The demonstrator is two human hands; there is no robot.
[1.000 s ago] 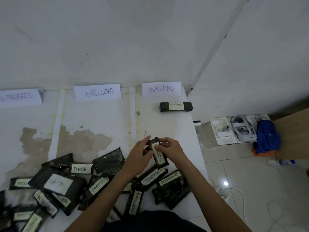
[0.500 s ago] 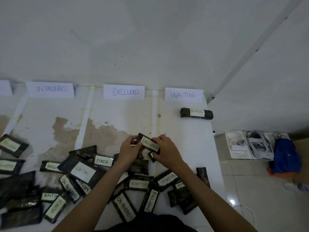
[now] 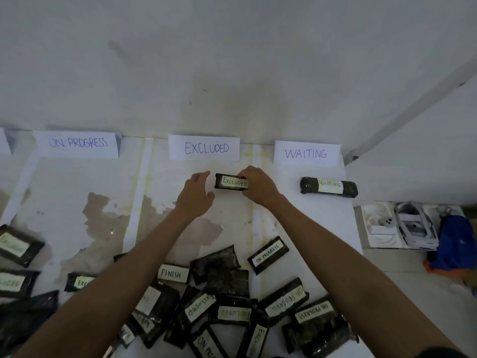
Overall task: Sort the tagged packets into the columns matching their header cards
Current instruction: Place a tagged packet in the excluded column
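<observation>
A dark packet tagged EXCLUDED [image 3: 230, 181] lies just below the EXCLUDED header card [image 3: 204, 148]. My right hand [image 3: 257, 186] grips its right end. My left hand [image 3: 196, 196] hovers just left of the packet, fingers apart, holding nothing. The WAITING header card [image 3: 306, 153] has one rolled WAITING packet [image 3: 328, 187] beneath it. The ON PROGRESS header card [image 3: 77, 143] stands to the left with nothing under it. A heap of several tagged dark packets [image 3: 227, 301] lies near the table's front, between and under my forearms.
More EXCLUDED packets [image 3: 18, 245] lie at the left edge. The white table [image 3: 77, 202] has peeled brown patches and tape strips between columns. It ends at the right, where a white box with a headset [image 3: 402, 226] and a blue bag [image 3: 456, 241] sit on the floor.
Both hands carried the EXCLUDED packet from near the heap up to just under the EXCLUDED card. My left hand has let go of it; my right hand still holds it.
</observation>
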